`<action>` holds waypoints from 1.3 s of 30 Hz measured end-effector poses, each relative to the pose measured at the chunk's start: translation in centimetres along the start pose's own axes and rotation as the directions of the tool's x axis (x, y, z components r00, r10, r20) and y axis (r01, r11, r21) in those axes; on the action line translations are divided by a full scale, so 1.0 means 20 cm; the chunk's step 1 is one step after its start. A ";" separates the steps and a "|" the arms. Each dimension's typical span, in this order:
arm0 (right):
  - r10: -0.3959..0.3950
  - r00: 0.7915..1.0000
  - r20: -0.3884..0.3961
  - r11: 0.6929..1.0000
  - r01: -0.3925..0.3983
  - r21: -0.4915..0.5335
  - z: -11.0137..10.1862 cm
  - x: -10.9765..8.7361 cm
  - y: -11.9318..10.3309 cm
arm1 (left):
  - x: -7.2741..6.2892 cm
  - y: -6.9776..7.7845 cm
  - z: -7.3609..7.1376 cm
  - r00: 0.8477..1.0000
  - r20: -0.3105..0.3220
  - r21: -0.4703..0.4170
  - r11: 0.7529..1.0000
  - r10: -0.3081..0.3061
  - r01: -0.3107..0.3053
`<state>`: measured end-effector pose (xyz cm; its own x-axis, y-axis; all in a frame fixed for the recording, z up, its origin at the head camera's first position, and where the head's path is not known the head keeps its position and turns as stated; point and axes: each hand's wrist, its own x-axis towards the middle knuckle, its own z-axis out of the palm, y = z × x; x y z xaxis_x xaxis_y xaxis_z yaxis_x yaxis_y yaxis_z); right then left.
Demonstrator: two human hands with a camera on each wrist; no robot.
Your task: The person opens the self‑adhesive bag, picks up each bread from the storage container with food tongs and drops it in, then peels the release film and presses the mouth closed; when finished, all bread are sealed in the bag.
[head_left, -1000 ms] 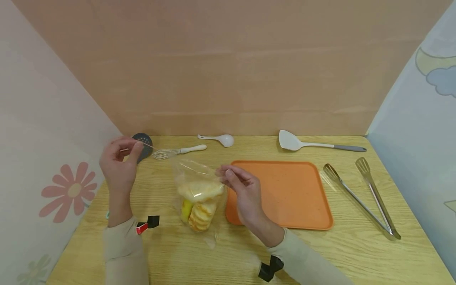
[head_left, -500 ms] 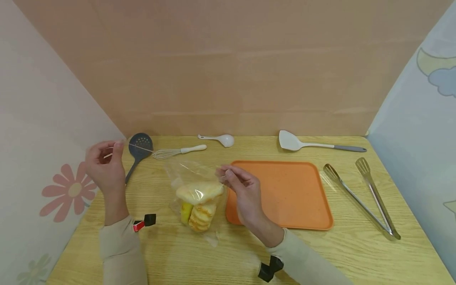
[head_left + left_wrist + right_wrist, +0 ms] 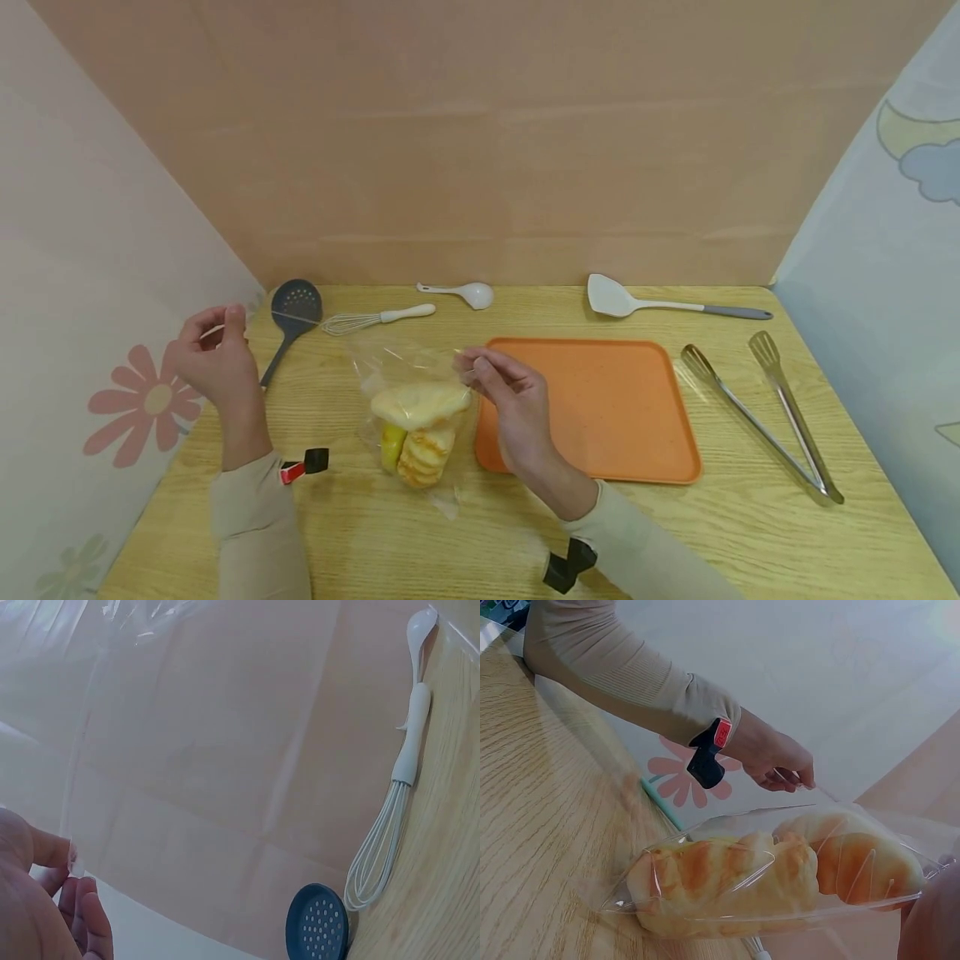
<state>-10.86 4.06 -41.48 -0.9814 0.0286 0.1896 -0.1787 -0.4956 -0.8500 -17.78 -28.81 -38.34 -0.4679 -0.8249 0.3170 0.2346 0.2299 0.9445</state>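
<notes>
A clear plastic bag (image 3: 442, 500) stands on the table in the middle of the head view. Inside are a pale bread roll (image 3: 420, 406), a ridged piece of bread (image 3: 426, 458) and a yellow-green item (image 3: 392, 447). My right hand (image 3: 521, 408) pinches the bag's upper right edge between thumb and fingers. At far left, raised to the skimmer's height in the picture, my left hand (image 3: 217, 358) pinches the end of a thin clear string (image 3: 296, 317). That string runs tautly to the mouth of the bag. Browned bread (image 3: 727, 881) fills much of the right wrist view.
An orange tray (image 3: 592, 408) lies right of the bag. Along the back are a dark skimmer (image 3: 296, 307), a whisk (image 3: 375, 318), a white spoon (image 3: 476, 295) and a white spatula (image 3: 611, 296). Metal tongs (image 3: 780, 442) lie spread at the right.
My left hand has moved left and slightly down, drawing the string out longer and uncovering the skimmer. The bag's top has spread leftward. My right hand has stayed put.
</notes>
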 end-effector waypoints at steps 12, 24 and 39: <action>0.006 1.000 -0.018 1.000 -0.006 0.005 0.01 0.00 0.00 | 0.03 -0.07 0.01 0.999 0.003 -0.015 0.999 -0.040 0.040; 0.009 1.000 -0.026 1.000 -0.009 -0.003 0.01 0.00 0.00 | 0.04 -0.26 -0.03 0.960 0.247 0.455 0.891 -0.131 0.005; 0.011 0.999 -0.031 1.000 -0.010 0.011 0.01 0.00 0.00 | 0.03 -0.40 -0.08 0.812 0.516 0.701 0.679 -0.272 -0.218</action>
<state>-10.83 3.96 -41.40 -0.9850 0.0506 0.1651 -0.1678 -0.5051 -0.8466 -18.62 -32.00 -45.73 -0.8836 -0.4661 0.0446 -0.3361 0.6977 0.6326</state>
